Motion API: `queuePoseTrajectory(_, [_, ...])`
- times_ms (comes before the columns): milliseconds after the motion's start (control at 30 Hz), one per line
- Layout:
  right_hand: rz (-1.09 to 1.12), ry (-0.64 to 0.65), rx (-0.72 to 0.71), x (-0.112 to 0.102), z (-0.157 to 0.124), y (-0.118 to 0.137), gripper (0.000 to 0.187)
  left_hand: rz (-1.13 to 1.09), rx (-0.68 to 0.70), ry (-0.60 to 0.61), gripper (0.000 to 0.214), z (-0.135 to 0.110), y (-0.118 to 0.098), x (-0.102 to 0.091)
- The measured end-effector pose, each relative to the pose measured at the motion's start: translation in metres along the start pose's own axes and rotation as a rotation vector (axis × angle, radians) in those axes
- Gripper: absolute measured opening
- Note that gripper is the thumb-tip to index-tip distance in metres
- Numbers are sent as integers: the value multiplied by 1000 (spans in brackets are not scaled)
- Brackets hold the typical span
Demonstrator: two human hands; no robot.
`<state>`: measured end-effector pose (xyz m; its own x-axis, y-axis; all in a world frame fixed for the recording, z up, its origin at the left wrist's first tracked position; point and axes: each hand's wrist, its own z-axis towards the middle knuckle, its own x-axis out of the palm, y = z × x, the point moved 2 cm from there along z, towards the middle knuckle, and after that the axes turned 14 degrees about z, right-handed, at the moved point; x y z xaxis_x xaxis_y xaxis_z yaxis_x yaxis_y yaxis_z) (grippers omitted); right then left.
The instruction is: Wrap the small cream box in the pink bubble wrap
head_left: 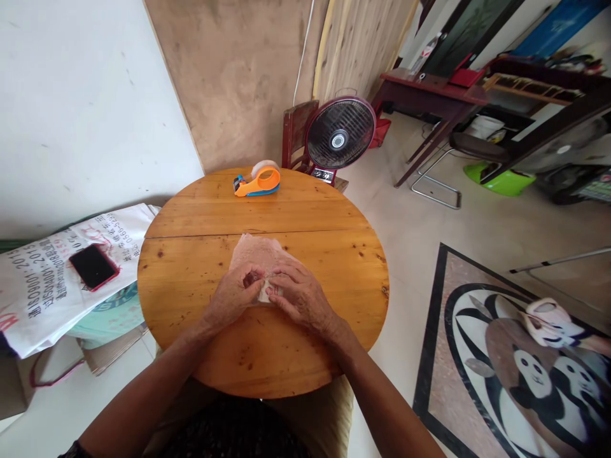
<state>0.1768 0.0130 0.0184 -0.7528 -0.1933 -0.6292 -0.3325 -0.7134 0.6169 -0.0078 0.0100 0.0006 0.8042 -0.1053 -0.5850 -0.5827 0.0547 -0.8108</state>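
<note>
At frame centre, a crumpled pinkish sheet point(258, 249) is touched near its lower edge by the half-curled left hand point(237, 291) and right hand point(301, 291); any firm grip cannot be told. Folding seems under way; next, even fingertip pressure is probably called for.

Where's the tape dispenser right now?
In the head view, the orange tape dispenser is near the far edge of the table, beyond the pink sheet and left of the fan.

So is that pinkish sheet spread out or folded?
At least partly spread: the pinkish sheet fans out beyond the left hand and right hand, which partly hide any nearer folds.
</note>
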Motion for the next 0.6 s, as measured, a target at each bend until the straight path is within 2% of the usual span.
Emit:
queuePoseTrajectory(200, [-87,38,0,-1,2,2,14,-4,-32,-4,40,-5,16,-18])
queuePoseTrajectory(367, [-106,105,-1,-1,4,2,19,315,-63,57,32,-9,22,-35])
queuePoseTrajectory(467, [-142,141,-8,1,5,3,31,455,-67,108,30,-7,17,-34])
queuePoseTrajectory(600, [-177,262,-42,0,9,9,33,610,-78,123,36,-4,13,-31])
